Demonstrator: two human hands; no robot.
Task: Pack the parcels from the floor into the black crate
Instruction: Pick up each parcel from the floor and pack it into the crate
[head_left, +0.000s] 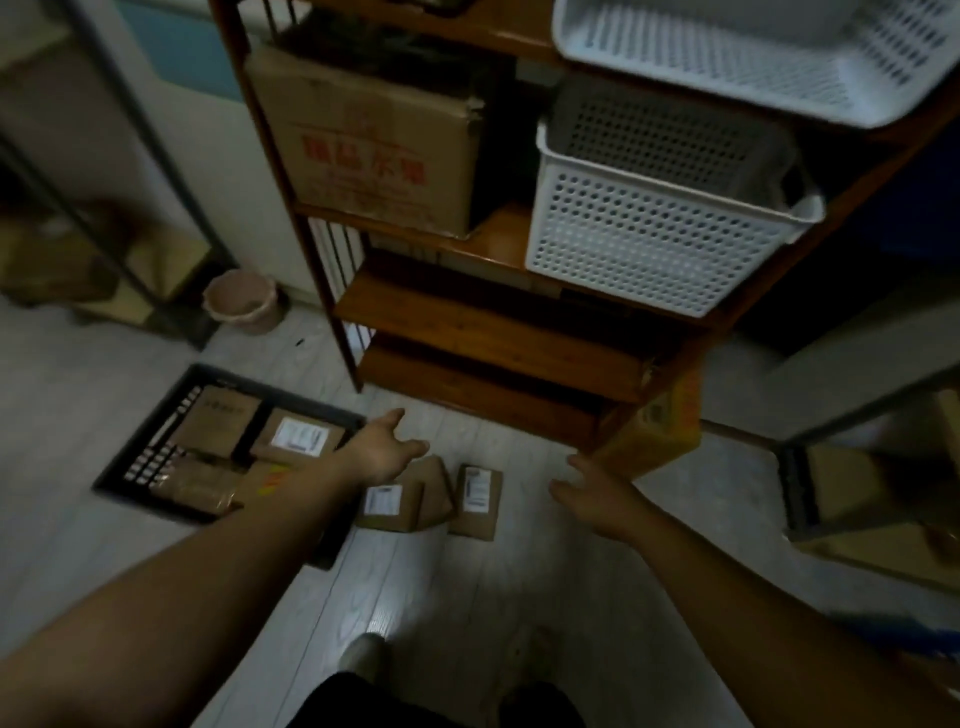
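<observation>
The black crate (156, 431) sits on the pale floor at the left, holding several brown parcels, one with a white label (300, 435). Just right of it lie two labelled brown parcels on the floor, one (387, 506) partly leaning on another box, the other (477, 501) flat beside it. My left hand (382, 449) reaches out above the floor parcels, fingers spread and holding nothing. My right hand (592, 491) hovers to the right, fingers relaxed and empty, just below a yellow-brown box (657, 434) leaning by the shelf's foot.
A wooden shelf unit (493, 332) stands right ahead with a cardboard box (374, 135) and white perforated baskets (660, 228). A pink bin (241, 301) stands at the back left. Metal racks flank both sides. My feet (363, 654) are below.
</observation>
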